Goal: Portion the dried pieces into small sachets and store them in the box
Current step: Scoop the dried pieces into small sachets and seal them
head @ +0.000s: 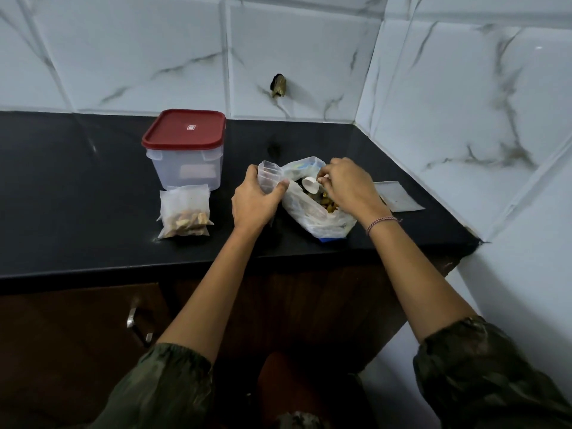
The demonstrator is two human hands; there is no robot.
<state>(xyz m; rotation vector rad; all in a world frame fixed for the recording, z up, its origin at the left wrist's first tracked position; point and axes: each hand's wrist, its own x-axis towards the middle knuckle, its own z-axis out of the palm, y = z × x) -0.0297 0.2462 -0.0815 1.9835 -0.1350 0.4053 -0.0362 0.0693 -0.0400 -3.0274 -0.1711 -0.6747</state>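
Left grip [253, 202]: we clasp a small clear plastic sachet [270, 178].
Right grip [346, 184]: we pinch a white scoop [310, 184] inside the white plastic bag [309, 216].
Red-lidded clear box [185, 150]: closed.

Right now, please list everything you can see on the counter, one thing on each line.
box: one, clear with red lid, back left
filled sachet: one, white, in front of the box
bag: one, white, open, middle, dried pieces inside
empty sachet: one, clear, left of the bag
scoop: one, white, over the bag
flat packet: one, white, right of bag
counter: one, black
left hand: one, grips the empty sachet
right hand: one, pinches the scoop
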